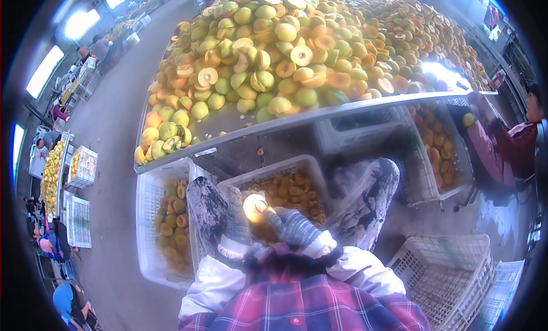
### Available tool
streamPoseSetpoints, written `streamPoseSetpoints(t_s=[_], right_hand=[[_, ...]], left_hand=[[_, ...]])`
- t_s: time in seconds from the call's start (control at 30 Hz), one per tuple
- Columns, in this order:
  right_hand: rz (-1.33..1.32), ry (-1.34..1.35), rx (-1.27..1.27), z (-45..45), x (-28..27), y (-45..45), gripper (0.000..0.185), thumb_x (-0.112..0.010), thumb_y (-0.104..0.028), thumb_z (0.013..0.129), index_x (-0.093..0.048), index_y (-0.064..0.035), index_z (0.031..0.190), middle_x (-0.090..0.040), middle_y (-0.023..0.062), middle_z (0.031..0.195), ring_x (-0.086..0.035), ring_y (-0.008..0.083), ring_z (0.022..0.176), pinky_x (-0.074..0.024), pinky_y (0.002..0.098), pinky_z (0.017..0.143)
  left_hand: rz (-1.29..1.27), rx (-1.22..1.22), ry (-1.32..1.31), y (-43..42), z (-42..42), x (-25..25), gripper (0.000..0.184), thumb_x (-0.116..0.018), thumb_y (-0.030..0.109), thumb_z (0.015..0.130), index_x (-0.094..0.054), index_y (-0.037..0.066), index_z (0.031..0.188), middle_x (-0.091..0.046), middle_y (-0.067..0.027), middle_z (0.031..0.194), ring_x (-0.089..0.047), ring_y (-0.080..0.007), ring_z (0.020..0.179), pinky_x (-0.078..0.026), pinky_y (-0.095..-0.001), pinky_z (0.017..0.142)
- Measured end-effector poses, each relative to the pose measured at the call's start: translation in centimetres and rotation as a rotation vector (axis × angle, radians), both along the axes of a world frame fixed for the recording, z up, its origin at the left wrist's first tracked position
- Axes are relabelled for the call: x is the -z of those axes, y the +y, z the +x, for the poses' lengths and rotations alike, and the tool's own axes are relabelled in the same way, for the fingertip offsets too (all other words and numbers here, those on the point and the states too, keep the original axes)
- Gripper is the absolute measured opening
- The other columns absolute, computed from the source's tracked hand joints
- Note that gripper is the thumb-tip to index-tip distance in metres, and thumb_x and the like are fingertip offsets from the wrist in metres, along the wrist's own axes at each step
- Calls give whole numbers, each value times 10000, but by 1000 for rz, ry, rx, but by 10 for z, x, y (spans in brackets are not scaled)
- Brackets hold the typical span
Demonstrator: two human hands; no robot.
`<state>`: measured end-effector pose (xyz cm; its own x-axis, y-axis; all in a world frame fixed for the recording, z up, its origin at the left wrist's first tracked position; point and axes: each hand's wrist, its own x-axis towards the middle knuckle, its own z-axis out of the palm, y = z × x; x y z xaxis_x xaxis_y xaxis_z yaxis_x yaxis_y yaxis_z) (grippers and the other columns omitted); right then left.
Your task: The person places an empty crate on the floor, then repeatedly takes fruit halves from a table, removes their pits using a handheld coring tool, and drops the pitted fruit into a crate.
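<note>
A brightly lit peach half (253,208) is held low between my knees, above a crate. My left hand (233,218), in a grey glove, is closed around its left side, with the fingers partly blurred. From the right, my right hand (291,223), also gloved in grey, reaches the fruit with its fingers bent. Whatever lies within the right fingers is too small and overexposed to make out. Below both hands, the crate (311,166) contains many small orange-brown pieces.
A metal-edged table (319,112) in front bears a large heap of halved peaches (285,57). A white crate of peaches (145,228) stands left, and a white basket (445,274) sits right. A co-worker (508,142) sits at the right; other people work far left.
</note>
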<state>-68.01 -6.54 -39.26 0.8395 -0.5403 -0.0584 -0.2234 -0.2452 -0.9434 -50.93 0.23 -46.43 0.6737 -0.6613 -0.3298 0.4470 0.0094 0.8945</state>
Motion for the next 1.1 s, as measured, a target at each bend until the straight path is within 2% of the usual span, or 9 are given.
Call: streamPoseSetpoints(t_s=[0.1, 0.17, 0.3, 0.37, 0.67, 0.87, 0.97, 1.03, 1.1], right_hand=[[135, -35, -3, 5, -1, 6, 394, -482, -299, 987, -487, -57, 1298, -611, 172, 1068, -612, 315, 978, -489, 397, 813], [1161, -100, 49, 4, -41, -1, 492, -460, -391, 998, -463, -22, 1325, -569, 152, 1186, -580, 245, 1071, -458, 356, 914], [1020, -39, 94, 10, -5, -4, 456, -536, -428, 968, -642, -10, 1117, -669, 107, 1002, -607, 141, 927, -488, 301, 833], [633, 111, -122, 5, 0, -11, 579, -437, -462, 995, -427, -8, 1355, -522, 143, 1293, -539, 246, 1153, -412, 354, 993], [1151, 1, 198, 1, -18, -9, 363, -647, -334, 921, -650, -51, 1148, -668, 78, 1075, -584, 169, 1027, -453, 306, 901], [728, 195, -95, 10, -7, -27, 402, -486, -401, 991, -634, -44, 1102, -644, 145, 1050, -588, 242, 987, -430, 372, 889], [878, 142, 35, 3, -53, -31, 390, -478, -392, 995, -629, -50, 1104, -639, 127, 1046, -576, 219, 987, -423, 363, 898], [916, 152, -1, 13, -28, -28, 396, -472, -400, 996, -629, -53, 1106, -638, 117, 1049, -567, 206, 994, -417, 359, 907], [954, 160, -40, 16, -23, -26, 403, -465, -408, 997, -629, -57, 1107, -637, 107, 1051, -559, 194, 1001, -411, 354, 915]], left_hand=[[3, -9, 3, -2, -3, 1, 362, -577, 190, 928, -522, 4, 1233, -606, -131, 1145, -618, -255, 991, -526, -334, 860], [14, 2, 8, -4, -7, -3, 347, -576, 183, 926, -527, 6, 1220, -610, -129, 1130, -622, -258, 978, -526, -338, 853], [49, 47, -22, -2, -14, -12, 304, -546, 188, 939, -540, 9, 1185, -618, -126, 1080, -624, -253, 952, -523, -338, 834], [65, 66, -44, -1, -16, -15, 285, -530, 190, 946, -547, 11, 1167, -622, -124, 1055, -624, -250, 939, -521, -339, 825], [226, 260, -74, -12, -12, -38, 243, -462, 202, 976, -577, 19, 1087, -640, -117, 944, -628, -237, 881, -513, -340, 782], [339, 416, -37, -25, 4, -45, 256, -424, 208, 992, -593, 23, 1043, -650, -113, 882, -631, -230, 848, -509, -341, 758], [382, 619, -239, -18, 22, -26, 269, -390, 198, 1013, -590, 21, 1051, -646, -88, 958, -613, -199, 902, -496, -316, 793], [454, 1004, -827, -18, 35, -21, 281, -373, 168, 1017, -584, 25, 1134, -624, -89, 1076, -592, -192, 1019, -477, -295, 885], [457, 926, -340, -18, 38, -8, 292, -375, 158, 1016, -571, 17, 1180, -612, -96, 1120, -576, -194, 1074, -460, -296, 930]])
